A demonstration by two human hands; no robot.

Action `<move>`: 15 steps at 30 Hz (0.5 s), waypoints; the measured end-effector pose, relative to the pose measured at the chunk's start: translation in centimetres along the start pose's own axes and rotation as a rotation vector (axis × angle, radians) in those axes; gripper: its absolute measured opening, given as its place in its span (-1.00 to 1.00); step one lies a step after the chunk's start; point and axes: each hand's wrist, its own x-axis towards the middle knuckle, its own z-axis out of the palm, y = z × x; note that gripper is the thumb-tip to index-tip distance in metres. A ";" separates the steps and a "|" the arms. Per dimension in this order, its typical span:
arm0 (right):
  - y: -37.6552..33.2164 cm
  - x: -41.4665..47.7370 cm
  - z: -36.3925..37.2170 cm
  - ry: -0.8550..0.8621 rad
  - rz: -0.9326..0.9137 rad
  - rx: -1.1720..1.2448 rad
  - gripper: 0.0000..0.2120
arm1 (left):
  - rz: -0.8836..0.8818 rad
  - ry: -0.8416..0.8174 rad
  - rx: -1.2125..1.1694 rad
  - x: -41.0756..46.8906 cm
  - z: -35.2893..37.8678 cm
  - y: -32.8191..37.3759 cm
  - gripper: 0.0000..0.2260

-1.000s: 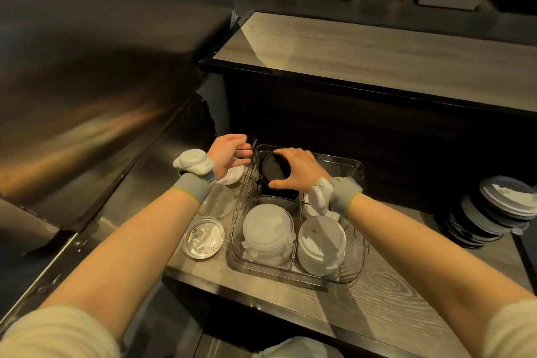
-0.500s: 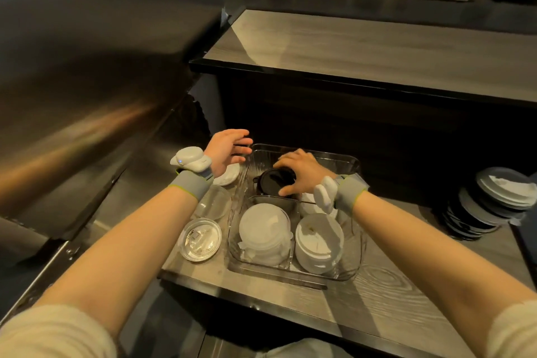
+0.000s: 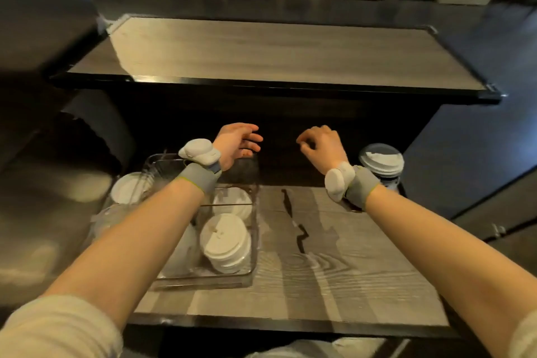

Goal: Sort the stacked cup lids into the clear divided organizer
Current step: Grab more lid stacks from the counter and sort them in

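1 clear organizer [image 3: 203, 280] holding 2 white lid stacks [image 3: 225, 244] (a third blurred); 2 hands [image 3: 236, 142].

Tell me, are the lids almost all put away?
Partly: white lids already sit in the clear organizer. Both the left hand and right hand hold nothing. A lid stack beside the right wrist stands outside the organizer, not yet sorted.
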 end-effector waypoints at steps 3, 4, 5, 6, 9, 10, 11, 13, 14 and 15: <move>3.4 -0.4 -1.7 0.072 0.126 -0.054 -0.78 | -0.079 -0.104 0.037 0.6 4.2 -0.3 -0.73; 5.2 -0.5 -2.5 0.082 0.180 -0.082 -0.76 | -0.126 -0.160 0.047 1.0 6.2 -0.5 -0.72; 6.8 -0.6 -3.0 0.089 0.230 -0.111 -0.75 | -0.166 -0.205 0.058 1.2 7.7 -0.8 -0.71; 8.1 -0.7 -3.4 0.083 0.287 -0.125 -0.73 | -0.203 -0.246 0.076 1.6 8.9 -1.1 -0.70; 11.3 -0.4 -4.8 0.068 0.548 -0.058 -0.61 | -0.331 -0.297 0.126 2.6 12.1 -2.1 -0.65; 12.1 -0.2 -4.8 0.049 0.655 0.027 -0.57 | -0.364 -0.301 0.137 2.8 12.6 -2.5 -0.62; 13.3 -0.3 -5.0 0.018 0.760 0.137 -0.52 | -0.394 -0.309 0.145 3.1 13.7 -2.9 -0.59; 15.3 -0.7 -5.3 -0.021 0.886 0.451 -0.45 | -0.457 -0.321 0.112 3.6 15.9 -3.7 -0.51; 16.3 -1.1 -5.4 -0.031 0.929 0.641 -0.42 | -0.486 -0.327 0.087 3.8 17.3 -4.0 -0.45; 16.4 -1.7 -5.2 -0.039 0.947 0.803 -0.40 | -0.504 -0.329 0.073 3.8 17.9 -4.3 -0.39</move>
